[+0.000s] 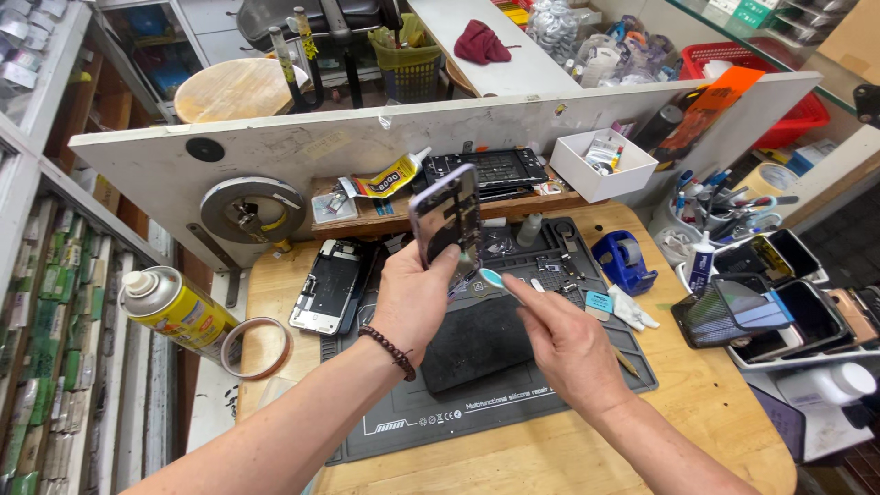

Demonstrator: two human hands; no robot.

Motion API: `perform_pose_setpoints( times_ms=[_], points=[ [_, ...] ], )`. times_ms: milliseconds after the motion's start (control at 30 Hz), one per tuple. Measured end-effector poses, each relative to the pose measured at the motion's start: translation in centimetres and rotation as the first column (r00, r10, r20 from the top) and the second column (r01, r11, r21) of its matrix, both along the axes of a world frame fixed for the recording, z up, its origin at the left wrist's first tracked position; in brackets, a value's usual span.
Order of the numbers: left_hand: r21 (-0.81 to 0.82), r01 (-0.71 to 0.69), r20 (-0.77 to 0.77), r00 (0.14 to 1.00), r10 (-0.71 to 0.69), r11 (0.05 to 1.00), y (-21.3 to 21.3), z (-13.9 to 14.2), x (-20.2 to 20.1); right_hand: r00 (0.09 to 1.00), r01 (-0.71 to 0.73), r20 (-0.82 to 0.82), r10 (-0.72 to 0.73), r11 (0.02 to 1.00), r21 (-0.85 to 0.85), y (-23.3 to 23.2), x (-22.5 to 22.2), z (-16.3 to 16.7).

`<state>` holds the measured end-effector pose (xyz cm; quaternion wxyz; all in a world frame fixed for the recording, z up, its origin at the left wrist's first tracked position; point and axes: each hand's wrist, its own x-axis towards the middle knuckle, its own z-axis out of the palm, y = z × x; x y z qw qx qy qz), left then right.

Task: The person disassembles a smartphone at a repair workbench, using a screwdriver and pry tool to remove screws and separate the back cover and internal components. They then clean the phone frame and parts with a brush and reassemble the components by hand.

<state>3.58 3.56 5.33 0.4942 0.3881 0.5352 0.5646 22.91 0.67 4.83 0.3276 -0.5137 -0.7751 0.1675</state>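
Now my right hand (pixel 566 341) is pinching a teal-tipped tool (pixel 496 279) over the grey repair mat (pixel 486 403), while my left hand (pixel 414 295) is gripping a purple phone frame (pixel 446 216) upright above it; farther off, a glue tube (pixel 390 176) is lying on the shelf.

Bright, even light; wide-angle edge distortion

The single head-worn camera is looking steeply down, close over the round wooden workbench (pixel 550 458), facing the white backboard (pixel 367 137) at twelve o'clock.
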Motion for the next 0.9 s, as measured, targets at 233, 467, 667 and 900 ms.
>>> perform_pose_setpoints(
  times_ms=[233,467,667,900],
  points=[
    [0.022,0.034,-0.035,0.999,-0.033,0.999,0.0,0.4,0.6,0.996,-0.006,-0.084,0.005,1.0,-0.018,0.2,-0.1,-0.6],
    [-0.026,-0.009,-0.017,1.0,0.008,1.0,-0.5,0.3,0.1,0.997,0.028,-0.069,-0.029,0.999,-0.024,0.3,0.2,-0.5],
    [-0.024,-0.059,-0.033,0.998,0.058,0.998,0.0,0.0,0.5,0.999,0.034,-0.017,-0.035,0.997,-0.067,1.0,0.0,-0.4],
    [-0.063,-0.091,-0.003,0.996,0.091,0.994,0.3,-0.4,0.4,0.987,-0.138,-0.087,0.134,0.989,-0.046,2.1,0.2,-0.6]
  ],
)
